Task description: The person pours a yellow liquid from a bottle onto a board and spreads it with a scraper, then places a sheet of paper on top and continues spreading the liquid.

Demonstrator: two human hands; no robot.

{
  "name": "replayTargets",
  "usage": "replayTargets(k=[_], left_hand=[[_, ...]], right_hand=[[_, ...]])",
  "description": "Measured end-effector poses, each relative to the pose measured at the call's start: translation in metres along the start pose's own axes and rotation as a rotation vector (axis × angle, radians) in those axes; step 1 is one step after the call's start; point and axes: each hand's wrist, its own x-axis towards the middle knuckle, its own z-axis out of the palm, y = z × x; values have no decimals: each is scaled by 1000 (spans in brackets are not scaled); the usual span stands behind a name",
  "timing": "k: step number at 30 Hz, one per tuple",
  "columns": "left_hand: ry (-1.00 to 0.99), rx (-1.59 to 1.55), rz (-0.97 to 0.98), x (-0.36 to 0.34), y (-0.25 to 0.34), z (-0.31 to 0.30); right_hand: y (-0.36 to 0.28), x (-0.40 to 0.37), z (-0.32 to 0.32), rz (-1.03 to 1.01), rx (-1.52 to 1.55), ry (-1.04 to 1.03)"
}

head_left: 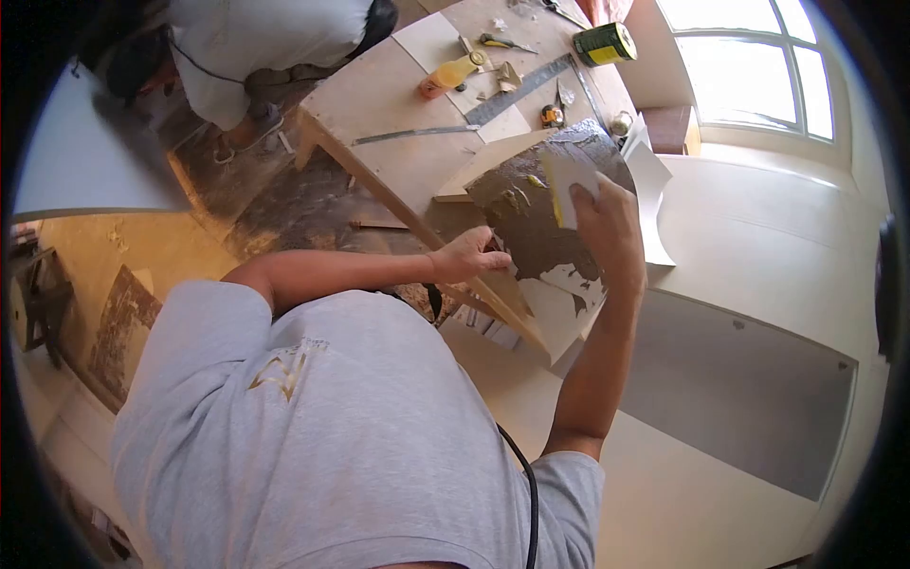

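Board (531, 237) smeared with dark glue, propped at a slant on the corner of the workbench (379, 95).
From where I stand, the right hand (607, 223) is closed around a pale spreader (567, 185), pressed flat to the board's upper part so the glue drags out thin. The left hand (469, 256) sits at the board's near edge, fingers curled, seemingly to stop it sliding; whether it truly clamps the edge I cannot tell. A yellow bottle (453, 73) and green can (604, 44) lie further along, clear of the mess.
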Motion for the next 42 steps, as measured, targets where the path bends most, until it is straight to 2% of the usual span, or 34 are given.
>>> replayTargets(k=[1,2,4,6,7,9,13,15,17,20,23,24,26,28,33,40,42], left_hand=[[8,2,-1,2,-4,1],[25,-15,15,3,-11,2],[41,-35,25,-2,-5,3],[26,211,-120,-6,17,0],[24,210,-120,-4,5,2],[70,36,118,3,-23,5],[59,38,155,2,-16,4],[19,58,68,1,-9,1],[47,22,106,-4,9,3],[60,13,108,-3,8,3],[43,23,80,2,-4,2],[35,4,78,3,-8,2],[32,19,41,5,-19,1],[31,36,4,4,-18,0],[91,125,42,1,-9,2],[14,39,30,12,-32,0],[20,84,86,15,-40,0]], right_hand=[[-5,6,5,2,-7,-85],[-5,16,14,-75,-85,-80],[-5,42,32,-78,-111,-146],[-5,67,46,-79,-143,-206],[-6,80,52,-121,-186,-259],[-5,100,60,-165,-233,-309],[1,110,74,-196,-448,-314],[12,113,86,-176,-500,-294],[39,127,106,-434,-597,-272],[21,128,116,-489,-608,-304],[-8,119,122,-418,-511,-351],[-41,109,102,-279,-432,-427],[-54,103,87,-261,-369,-420],[-50,106,82,-245,-305,-413],[-10,126,78,-182,-389,-347],[-39,118,105,-315,-434,-404],[-51,117,120,-292,-444,-433]])
